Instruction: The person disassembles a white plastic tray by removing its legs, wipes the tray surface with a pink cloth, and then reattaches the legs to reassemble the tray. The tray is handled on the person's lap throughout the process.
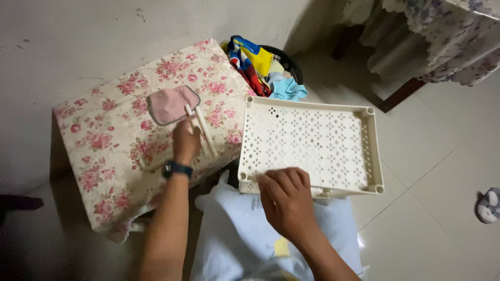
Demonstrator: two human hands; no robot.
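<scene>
My right hand [286,200] grips the near rim of a cream perforated plastic tray [312,143], holding it flat above a white plastic bag [245,234] in front of me. My left hand [186,139], with a dark watch on its wrist, is closed around several cream plastic rods [205,132] over a box draped in pink floral cloth [114,140]. A small pink cloth with grey edging [169,104] lies on the floral cover just beyond the rods.
A dark basket [284,62] stuffed with colourful clothes stands behind the tray. A table with a floral lace cover [448,36] is at the top right. A grey and white soft slipper [488,205] lies on the tiled floor at the right edge.
</scene>
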